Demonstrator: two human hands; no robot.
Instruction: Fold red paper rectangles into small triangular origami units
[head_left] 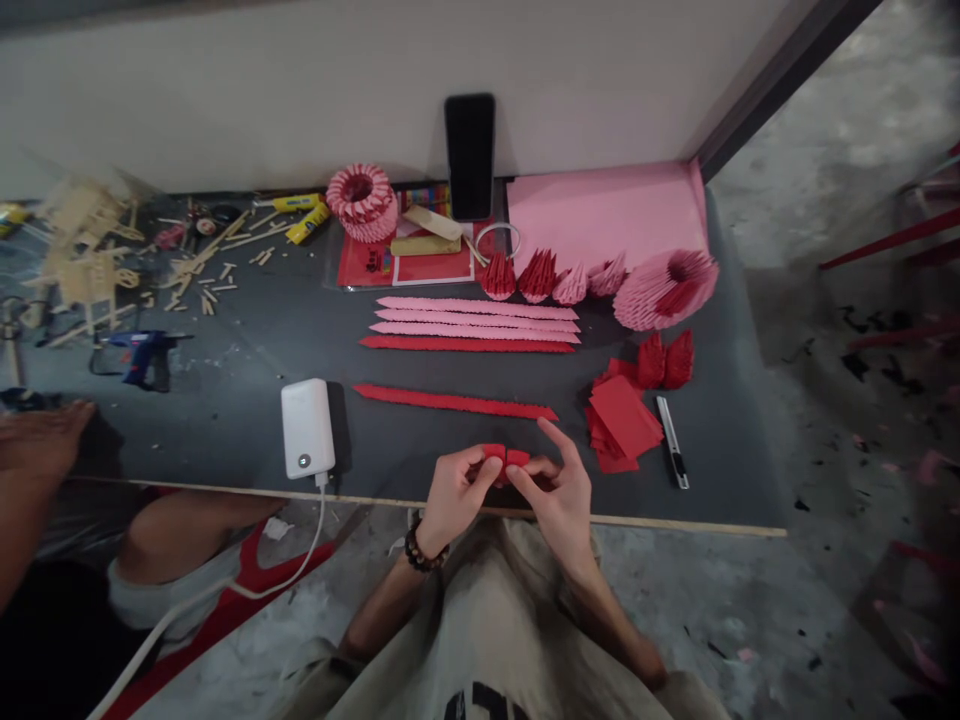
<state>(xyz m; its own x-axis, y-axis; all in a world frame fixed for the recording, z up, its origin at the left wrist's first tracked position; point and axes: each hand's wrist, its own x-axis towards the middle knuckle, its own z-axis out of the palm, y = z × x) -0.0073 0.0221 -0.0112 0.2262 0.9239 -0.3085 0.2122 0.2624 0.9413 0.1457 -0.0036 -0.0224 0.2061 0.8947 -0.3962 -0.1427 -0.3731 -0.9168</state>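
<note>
Near the front edge of the table, my left hand (455,492) and my right hand (559,490) pinch a small folded red paper (517,457) between thumbs and fingers. A dark line runs down its middle; I cannot tell whether it is one piece or two. My right index finger is stretched out towards the tip of a long red paper strip (454,402) lying just beyond. Farther back lie several pink strips (480,319) and another red strip (469,344). A stack of red paper slips (624,420) lies right of my hands, beside a box cutter (672,442).
A white power bank (307,428) with a cable stands left. Behind are a phone (470,155), folded pink-red paper rings (361,203), pink sheets (600,205) and red bundles (665,360). A glue gun (142,352), wooden sticks (206,262) and another person's hand (49,435) are farther left.
</note>
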